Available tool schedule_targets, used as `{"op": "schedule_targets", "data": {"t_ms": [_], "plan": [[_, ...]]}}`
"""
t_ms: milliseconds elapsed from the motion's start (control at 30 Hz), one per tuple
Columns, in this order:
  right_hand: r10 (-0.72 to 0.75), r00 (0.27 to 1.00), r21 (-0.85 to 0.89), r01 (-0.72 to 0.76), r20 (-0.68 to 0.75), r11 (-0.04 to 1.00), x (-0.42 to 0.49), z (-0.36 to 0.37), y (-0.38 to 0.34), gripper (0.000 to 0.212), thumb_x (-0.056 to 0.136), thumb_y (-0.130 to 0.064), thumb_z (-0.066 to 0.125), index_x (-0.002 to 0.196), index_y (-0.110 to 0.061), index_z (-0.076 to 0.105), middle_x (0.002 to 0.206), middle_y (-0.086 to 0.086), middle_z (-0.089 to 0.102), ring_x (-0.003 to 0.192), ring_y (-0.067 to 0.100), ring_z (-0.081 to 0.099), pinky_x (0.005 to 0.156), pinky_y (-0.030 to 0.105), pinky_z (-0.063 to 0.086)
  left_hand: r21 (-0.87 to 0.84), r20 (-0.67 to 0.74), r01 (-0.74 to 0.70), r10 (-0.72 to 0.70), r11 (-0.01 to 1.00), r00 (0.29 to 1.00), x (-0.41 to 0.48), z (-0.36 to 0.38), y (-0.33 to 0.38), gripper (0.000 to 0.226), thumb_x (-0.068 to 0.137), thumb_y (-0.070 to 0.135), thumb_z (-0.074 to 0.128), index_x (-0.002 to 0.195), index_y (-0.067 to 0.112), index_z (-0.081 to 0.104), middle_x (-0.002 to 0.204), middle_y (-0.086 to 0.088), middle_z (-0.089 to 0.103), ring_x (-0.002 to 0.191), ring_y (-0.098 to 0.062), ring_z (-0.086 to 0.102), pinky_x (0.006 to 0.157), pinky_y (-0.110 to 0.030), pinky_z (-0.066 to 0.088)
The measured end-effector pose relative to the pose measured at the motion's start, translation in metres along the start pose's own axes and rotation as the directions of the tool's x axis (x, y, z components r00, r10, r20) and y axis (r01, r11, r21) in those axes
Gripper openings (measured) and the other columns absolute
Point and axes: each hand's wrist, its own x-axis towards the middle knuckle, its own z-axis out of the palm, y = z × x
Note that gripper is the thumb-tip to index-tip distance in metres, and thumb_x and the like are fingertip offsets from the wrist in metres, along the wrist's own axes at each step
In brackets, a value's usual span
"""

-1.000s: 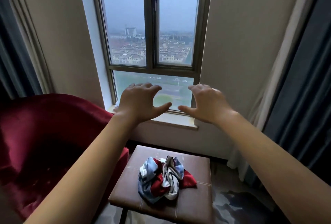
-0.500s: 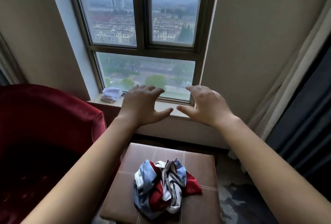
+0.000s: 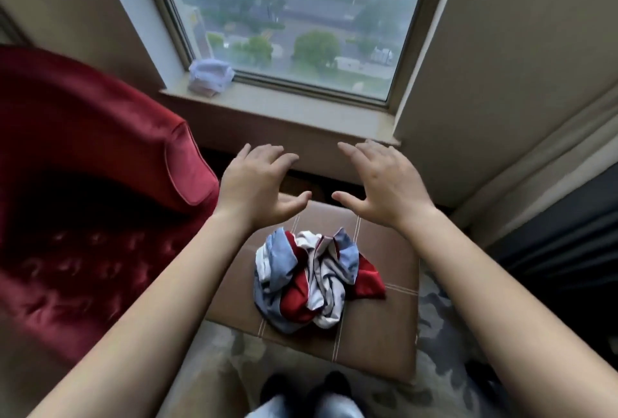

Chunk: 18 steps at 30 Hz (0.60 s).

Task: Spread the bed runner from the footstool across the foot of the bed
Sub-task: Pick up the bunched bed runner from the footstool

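The bed runner (image 3: 316,279), a crumpled cloth in red, white and light blue, lies bunched in the middle of the brown leather footstool (image 3: 374,334). My left hand (image 3: 259,183) hovers palm down above the stool's far left part, fingers spread, holding nothing. My right hand (image 3: 384,182) hovers beside it over the far right part, also spread and empty. Both hands are above and beyond the runner, not touching it. The bed is out of view.
A red velvet armchair (image 3: 87,203) stands close on the left of the stool. A window sill (image 3: 284,110) ahead carries a small folded pale cloth (image 3: 210,76). Curtains (image 3: 551,200) hang at the right. My feet (image 3: 304,391) stand on patterned carpet before the stool.
The view has tilted down from the window toward the footstool. Both hands have come lower, nearer the stool and runner, still spread and empty.
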Motion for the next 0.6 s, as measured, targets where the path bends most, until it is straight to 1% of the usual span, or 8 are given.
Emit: {"op": "schedule_targets", "data": {"t_ms": [67,133,267,367,500,600], "plan": [[-0.013,1.000,0.048,0.013,0.014,0.999,0.002,0.032,0.004,0.081,0.078,-0.062,0.057,0.145,-0.021,0.035,0.133,0.009,0.052,0.130,0.027,0.043,0.107,0.046,0.034,0.006,0.053,0.020,-0.020,1.000,0.998,-0.007,0.031,-0.007,0.070,0.068,0.064,0.047,0.118,0.017,0.063,0.122,-0.009,0.062,0.118,-0.027,0.055,0.105,-0.048,0.035],[-0.031,0.999,0.096,0.028,0.033,0.995,0.006,0.065,0.008,0.080,0.078,-0.062,0.054,0.145,-0.021,0.036,0.134,0.011,0.051,0.130,0.029,0.043,0.106,0.047,0.035,0.017,0.089,0.041,-0.043,0.999,0.995,-0.011,0.062,-0.013,0.070,0.069,0.065,0.046,0.119,0.018,0.063,0.124,-0.009,0.061,0.119,-0.026,0.054,0.106,-0.046,0.034],[-0.085,0.988,0.128,0.069,0.128,0.989,0.007,0.135,0.014,0.080,0.079,-0.066,0.047,0.146,-0.024,0.033,0.140,0.010,0.047,0.134,0.028,0.038,0.108,0.047,0.032,0.011,0.153,0.078,-0.079,0.997,0.985,-0.012,0.123,-0.020,0.069,0.070,0.064,0.049,0.121,0.018,0.061,0.127,-0.008,0.060,0.121,-0.025,0.052,0.107,-0.045,0.032],[-0.104,0.977,0.157,0.075,0.186,0.985,0.004,0.180,0.019,0.079,0.080,-0.066,0.044,0.146,-0.024,0.034,0.139,0.009,0.048,0.134,0.028,0.038,0.108,0.045,0.031,-0.011,0.189,0.090,-0.086,0.996,0.978,-0.016,0.166,-0.022,0.069,0.070,0.063,0.051,0.121,0.018,0.062,0.127,-0.008,0.059,0.123,-0.025,0.051,0.107,-0.046,0.031],[-0.122,0.956,0.172,0.077,0.267,0.982,-0.004,0.236,0.022,0.080,0.080,-0.068,0.043,0.147,-0.025,0.031,0.142,0.009,0.045,0.136,0.028,0.036,0.110,0.044,0.029,-0.037,0.237,0.102,-0.090,0.994,0.967,-0.029,0.218,-0.029,0.071,0.070,0.065,0.046,0.120,0.018,0.062,0.125,-0.009,0.060,0.122,-0.026,0.051,0.106,-0.046,0.033],[-0.120,0.941,0.194,0.060,0.316,0.979,-0.015,0.275,0.019,0.080,0.080,-0.066,0.047,0.147,-0.024,0.032,0.141,0.011,0.046,0.136,0.029,0.036,0.110,0.045,0.029,-0.030,0.298,0.121,-0.106,0.992,0.949,-0.040,0.255,-0.035,0.069,0.070,0.065,0.050,0.122,0.022,0.060,0.127,-0.009,0.058,0.124,-0.026,0.049,0.107,-0.047,0.032]]}}
